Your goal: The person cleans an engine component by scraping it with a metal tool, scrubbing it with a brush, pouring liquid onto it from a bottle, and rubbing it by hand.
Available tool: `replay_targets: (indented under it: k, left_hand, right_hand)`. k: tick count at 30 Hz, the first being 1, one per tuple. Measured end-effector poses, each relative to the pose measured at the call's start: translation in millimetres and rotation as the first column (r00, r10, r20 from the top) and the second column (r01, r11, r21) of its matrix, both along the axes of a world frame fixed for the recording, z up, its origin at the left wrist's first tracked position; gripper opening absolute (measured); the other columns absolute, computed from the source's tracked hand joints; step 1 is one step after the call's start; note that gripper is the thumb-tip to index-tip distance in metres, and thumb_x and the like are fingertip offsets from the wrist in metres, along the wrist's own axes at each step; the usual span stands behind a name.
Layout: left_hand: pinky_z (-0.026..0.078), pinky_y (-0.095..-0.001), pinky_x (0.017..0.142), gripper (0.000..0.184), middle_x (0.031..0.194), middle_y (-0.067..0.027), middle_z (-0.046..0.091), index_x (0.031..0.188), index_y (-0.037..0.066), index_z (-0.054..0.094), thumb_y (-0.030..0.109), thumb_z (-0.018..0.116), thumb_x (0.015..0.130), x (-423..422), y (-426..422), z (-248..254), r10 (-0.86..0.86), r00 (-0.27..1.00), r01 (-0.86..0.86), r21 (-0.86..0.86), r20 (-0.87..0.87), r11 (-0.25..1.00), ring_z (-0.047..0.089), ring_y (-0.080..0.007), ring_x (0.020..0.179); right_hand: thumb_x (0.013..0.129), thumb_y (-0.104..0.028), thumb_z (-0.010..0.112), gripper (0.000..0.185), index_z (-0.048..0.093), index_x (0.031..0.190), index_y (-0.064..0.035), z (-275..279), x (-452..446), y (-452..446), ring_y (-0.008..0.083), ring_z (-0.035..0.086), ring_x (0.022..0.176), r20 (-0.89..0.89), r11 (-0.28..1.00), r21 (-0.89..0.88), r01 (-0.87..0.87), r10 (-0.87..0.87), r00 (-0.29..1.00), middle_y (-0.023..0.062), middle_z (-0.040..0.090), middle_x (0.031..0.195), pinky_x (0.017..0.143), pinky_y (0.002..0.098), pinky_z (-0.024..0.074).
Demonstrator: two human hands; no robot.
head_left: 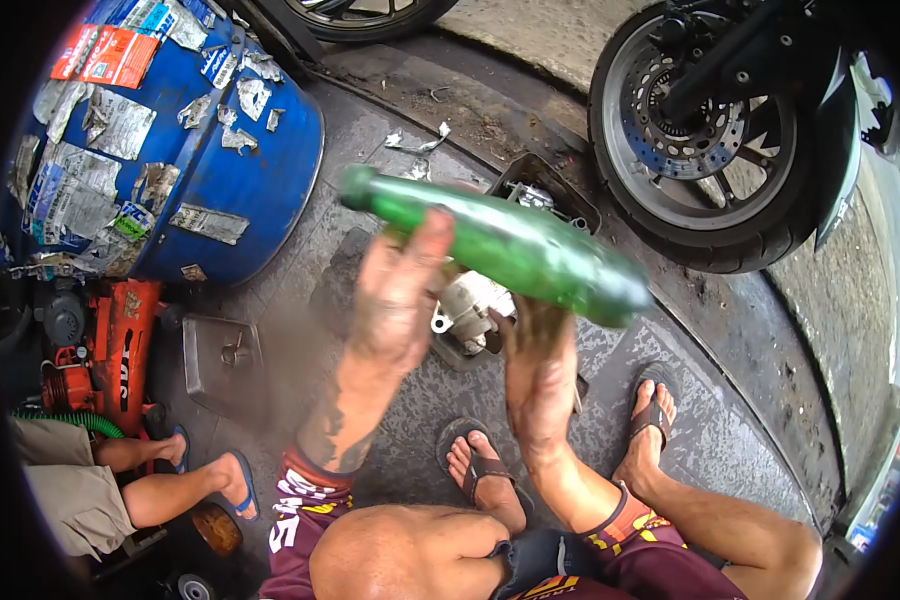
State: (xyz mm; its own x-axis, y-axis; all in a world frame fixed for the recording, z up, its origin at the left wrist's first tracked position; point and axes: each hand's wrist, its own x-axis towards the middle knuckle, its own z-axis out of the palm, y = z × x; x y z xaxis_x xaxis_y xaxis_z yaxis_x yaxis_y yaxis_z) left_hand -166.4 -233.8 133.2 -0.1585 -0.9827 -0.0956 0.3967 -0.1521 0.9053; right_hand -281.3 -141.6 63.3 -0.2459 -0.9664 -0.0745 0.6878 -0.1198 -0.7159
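Note:
A green bottle (510, 240) is held up in front of me, tilted, its neck to the upper left and its base to the lower right. My left hand (400, 290) grips it near the neck, with fingers blurred. Under the base half, my right hand (540, 370) supports it, its fingers partly hidden behind the glass. Below the bottle, between my hands, a pale metal engine part (470, 303) rests near the ground, partly covered.
A blue drum (240, 180) with torn stickers stands at upper left, above a red jack (125, 350) and a metal tray (220, 360). A motorcycle wheel (610, 140) is at upper right, beside a parts bin (592, 212). Another person's legs (185, 490) are at lower left.

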Motion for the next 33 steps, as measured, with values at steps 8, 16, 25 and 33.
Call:
replay_targets:
  k: [8,16,25,33]
  left_hand:
    - [0.052,-0.0353,0.092,0.052,0.122,-0.009,0.064,0.135,0.002,0.054,0.044,0.049,0.105,-66.0,61.7,-71.7,-0.354,0.926,0.378,0.279,-0.135,0.883,0.063,-0.0194,0.11]
    - [0.049,-0.0414,0.097,0.027,0.115,-0.0175,0.065,0.117,-0.003,0.066,0.011,0.06,0.094,-40.3,102.7,-97.9,0.215,0.681,0.012,-0.305,0.7,0.952,0.062,-0.0356,0.111]
    - [0.013,-0.059,0.119,0.049,0.151,-0.0134,0.045,0.141,0.005,0.053,0.027,0.053,0.098,-15.2,74.3,-105.7,0.323,0.125,0.182,-0.342,0.938,0.922,0.031,-0.0389,0.144]
    - [0.013,-0.0588,0.12,0.055,0.159,-0.0097,0.037,0.148,0.009,0.046,0.029,0.054,0.098,-18.1,44.2,-105.6,0.232,0.023,0.507,-0.211,0.973,0.836,0.026,-0.0348,0.149]
  right_hand:
    - [0.085,-0.016,0.078,0.068,0.042,0.14,0.001,21.9,-86.4,-28.4,0.0313,0.058,0.121,-0.338,0.971,0.004,0.238,-0.223,0.914,0.0183,0.056,0.132,0.107,0.0464,0.0453]
    - [0.078,0.006,0.078,0.064,0.047,0.134,-0.0007,25.8,-87.7,-29.8,0.0304,0.058,0.123,-0.553,0.982,-0.165,0.089,-0.167,0.816,0.0152,0.057,0.129,0.103,0.0432,0.0514]
    - [0.081,-0.005,0.079,0.061,0.049,0.134,-0.0005,37.5,-100.0,-28.4,0.0313,0.058,0.121,-0.526,0.984,-0.094,0.15,-0.177,0.832,0.0191,0.059,0.128,0.103,0.046,0.0491]
    - [0.081,-0.005,0.08,0.062,0.048,0.134,-0.0007,33.3,-108.1,-27.6,0.0318,0.058,0.122,-0.517,0.983,-0.102,0.15,-0.181,0.837,0.017,0.057,0.129,0.104,0.0473,0.0494]
